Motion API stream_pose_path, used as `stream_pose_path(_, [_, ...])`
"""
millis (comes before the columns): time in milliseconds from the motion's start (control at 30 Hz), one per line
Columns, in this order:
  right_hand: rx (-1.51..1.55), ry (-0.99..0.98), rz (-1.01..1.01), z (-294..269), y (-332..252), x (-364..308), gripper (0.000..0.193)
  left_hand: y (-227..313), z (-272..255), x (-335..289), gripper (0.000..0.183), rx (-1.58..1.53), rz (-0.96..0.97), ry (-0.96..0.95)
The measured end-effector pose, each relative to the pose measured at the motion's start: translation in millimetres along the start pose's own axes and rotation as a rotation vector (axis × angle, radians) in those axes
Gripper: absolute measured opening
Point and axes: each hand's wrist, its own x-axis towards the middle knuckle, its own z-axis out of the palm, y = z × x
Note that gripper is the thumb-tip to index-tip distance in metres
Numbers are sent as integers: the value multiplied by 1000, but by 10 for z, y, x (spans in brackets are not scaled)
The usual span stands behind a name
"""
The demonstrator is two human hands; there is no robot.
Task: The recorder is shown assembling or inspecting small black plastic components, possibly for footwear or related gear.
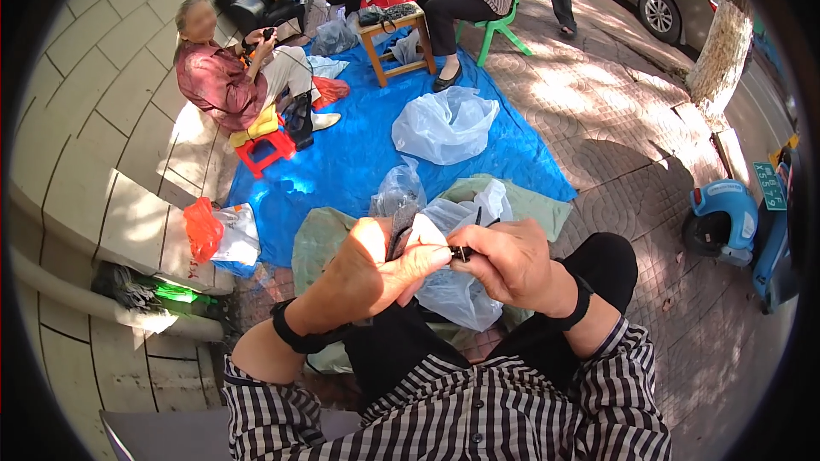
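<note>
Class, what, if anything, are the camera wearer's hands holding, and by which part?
Left hand and right hand pinch a small dark piece; the left also holds a dark strip. Which parts are gripped cannot be told.

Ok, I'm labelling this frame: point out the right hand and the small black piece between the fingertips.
Right hand [518,260], head view: middle of its back.
Small black piece [461,253], head view: exposed middle.

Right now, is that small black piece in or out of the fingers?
In: the right hand pinches the small black piece; the left hand, close beside it, grips a dark strip.
</note>
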Motion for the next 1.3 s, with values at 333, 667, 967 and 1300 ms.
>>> stream_pose_path(333, [87,-18,90,26,-26,-33,16,-14,-51,22,19,-71,0,-72])
stream_pose_path(667, [-7,-63,19,-2,-40,-19,22,-70,-85,54,16,-101,-27,-118])
stream_pose_path(967, [-104,-129,60,9,-106,-12,24,-111,-115,47,17,-49,-75,-128])
stream_pose_path(1300, [168,-121,178,-28,-95,-12,22,-143,-69,-44,22,-246,-58,-146])
